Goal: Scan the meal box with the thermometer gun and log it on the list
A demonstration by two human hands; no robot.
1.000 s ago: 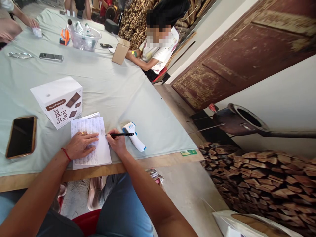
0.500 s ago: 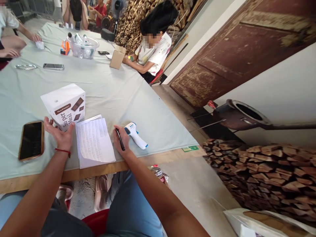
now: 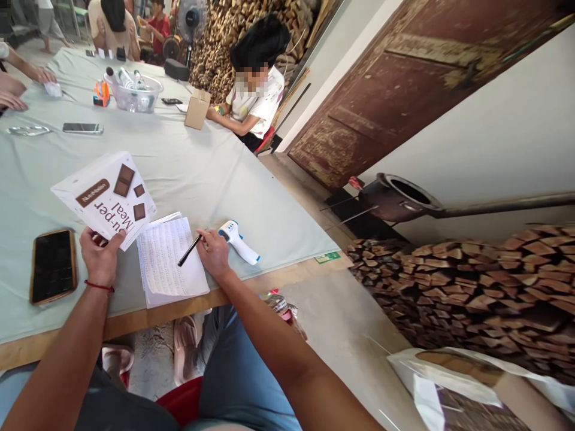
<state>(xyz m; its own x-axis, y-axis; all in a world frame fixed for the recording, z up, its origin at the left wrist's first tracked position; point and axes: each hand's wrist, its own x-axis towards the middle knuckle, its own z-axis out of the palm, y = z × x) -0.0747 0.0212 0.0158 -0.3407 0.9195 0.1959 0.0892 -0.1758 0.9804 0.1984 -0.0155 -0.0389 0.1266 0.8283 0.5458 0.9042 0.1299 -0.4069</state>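
My left hand grips the lower edge of a white box with brown print, thumb on its front face; the box is tilted. In my right hand is a black pen, its end pointing left over the written sheets of paper. The papers lie between my hands near the table's front edge. Just right of my right hand rests a white and blue infrared thermometer. A smartphone in a brown case lies left of my left hand.
Farther back on the cloth-covered table are a silver phone, a basin of bottles, an orange tape dispenser and a cardboard box. A person sits at the far right side; stacked firewood stands at right.
My left hand has closed on the white box and tipped it, turning its printed face toward me. The pen in my right hand has swung round to point left over the papers.
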